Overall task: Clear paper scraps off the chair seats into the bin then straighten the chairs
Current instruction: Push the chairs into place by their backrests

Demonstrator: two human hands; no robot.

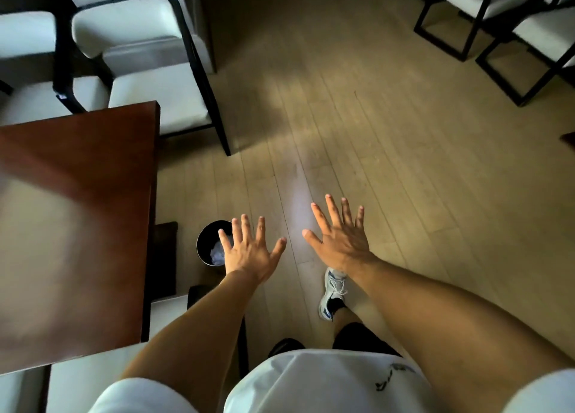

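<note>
Both of my hands are stretched out in front of me, palms down, fingers spread, holding nothing. My left hand (249, 250) hovers over the right rim of a small black round bin (208, 241) on the floor beside the table; crumpled white paper (217, 253) lies inside it. My right hand (340, 235) is above bare floor. A white-cushioned chair with a black frame (161, 98) stands past the table's far corner, its seat bare. A second white chair (28, 70) stands to its left. Another white seat (168, 306) shows at the table's near edge, below my left arm.
A dark red-brown wooden table (74, 219) fills the left side. More black-framed white chairs (529, 26) stand at the top right. Light wooden floor (373, 132) runs through the middle. My foot in a white shoe (331, 294) is planted below my right hand.
</note>
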